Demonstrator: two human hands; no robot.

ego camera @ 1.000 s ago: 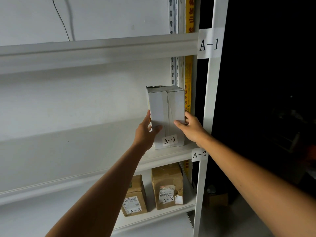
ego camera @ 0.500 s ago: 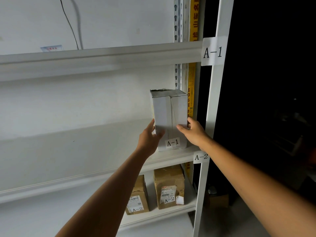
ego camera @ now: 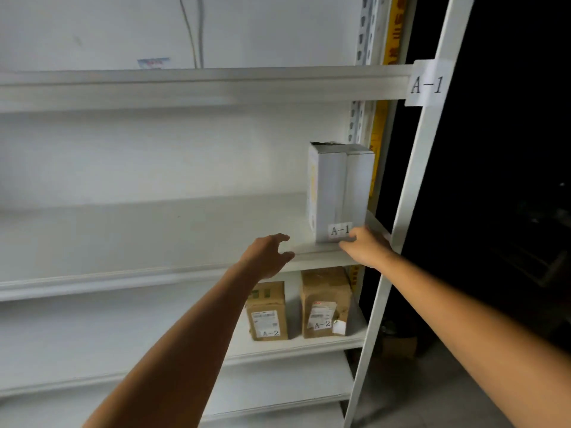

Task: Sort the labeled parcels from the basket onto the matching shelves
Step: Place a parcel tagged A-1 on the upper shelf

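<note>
Legend: the white parcel [ego camera: 340,193], marked A-1, stands upright at the right end of the shelf [ego camera: 154,230], in the bay under the post tag [ego camera: 428,84] reading A-1. Your left hand [ego camera: 268,254] hovers just beside it, apart, fingers spread and loose, holding nothing. Your right hand [ego camera: 364,245] sits at the parcel's lower front corner, fingers slack and clamped on nothing; blur hides whether they touch. The 2 brown parcels [ego camera: 268,310] marked A-2 stand on the lower shelf [ego camera: 123,335]. Judged step: letting go of a placed parcel. Next, draw both hands clear without tipping the tall box, then return to the basket, out of view
</note>
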